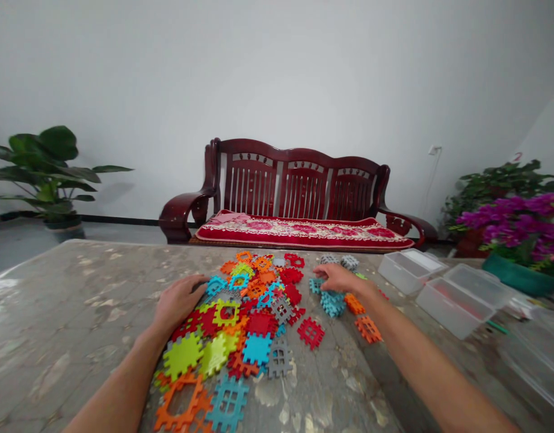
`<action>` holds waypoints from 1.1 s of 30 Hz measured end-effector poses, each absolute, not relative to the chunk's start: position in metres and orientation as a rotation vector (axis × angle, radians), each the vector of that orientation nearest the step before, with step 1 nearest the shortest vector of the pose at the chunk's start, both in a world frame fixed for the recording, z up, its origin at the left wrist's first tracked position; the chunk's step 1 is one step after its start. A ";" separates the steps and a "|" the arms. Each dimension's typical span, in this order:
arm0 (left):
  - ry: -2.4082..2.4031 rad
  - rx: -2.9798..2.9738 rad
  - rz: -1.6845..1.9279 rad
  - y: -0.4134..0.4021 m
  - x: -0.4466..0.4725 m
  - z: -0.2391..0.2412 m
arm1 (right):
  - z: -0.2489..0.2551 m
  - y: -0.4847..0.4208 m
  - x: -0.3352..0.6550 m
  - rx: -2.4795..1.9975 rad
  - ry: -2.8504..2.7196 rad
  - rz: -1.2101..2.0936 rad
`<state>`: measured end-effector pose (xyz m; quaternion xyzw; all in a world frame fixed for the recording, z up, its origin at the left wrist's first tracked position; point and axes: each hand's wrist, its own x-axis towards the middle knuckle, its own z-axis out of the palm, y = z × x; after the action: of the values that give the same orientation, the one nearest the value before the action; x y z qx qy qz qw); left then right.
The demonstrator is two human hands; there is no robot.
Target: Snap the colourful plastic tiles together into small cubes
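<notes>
My left hand (180, 299) rests at the left edge of a heap of colourful interlocking plastic tiles, fingers stretched toward a light blue tile (216, 285). Red, orange, lime green, grey and blue tiles with notched edges overlap in the heap, such as a lime green tile (183, 355) and a blue window tile (228, 403). To the right, my right hand (338, 278) has its fingers closed on a blue window tile (316, 285). Just beneath that hand sits a stack of blue tiles (332, 304); the palm hides part of it.
Beyond the right hand are grey tiles (349, 263); orange tiles (368, 329) lie beside my forearm. Clear plastic boxes (457, 304) and a pot of purple flowers (520, 273) stand on the table's right side. A wooden bench (304, 186) is behind the table.
</notes>
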<state>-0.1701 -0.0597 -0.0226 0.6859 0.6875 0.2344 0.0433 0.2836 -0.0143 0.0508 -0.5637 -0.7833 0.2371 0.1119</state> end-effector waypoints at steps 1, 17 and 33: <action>2.104 2.097 0.718 -0.060 -0.170 -0.022 | 0.050 -0.014 0.284 -1.663 -2.293 0.694; 2.098 2.102 0.749 -0.064 -0.167 -0.017 | 0.058 -0.094 0.288 -1.963 -2.273 0.174; 2.092 2.107 0.725 -0.064 -0.167 -0.017 | 0.043 -0.119 0.266 -2.064 -2.164 0.134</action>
<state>-0.1670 -0.0643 -0.0166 0.6887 0.6839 0.2368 0.0425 0.2659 -0.1187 0.0434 -0.6876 -0.7209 0.0447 0.0741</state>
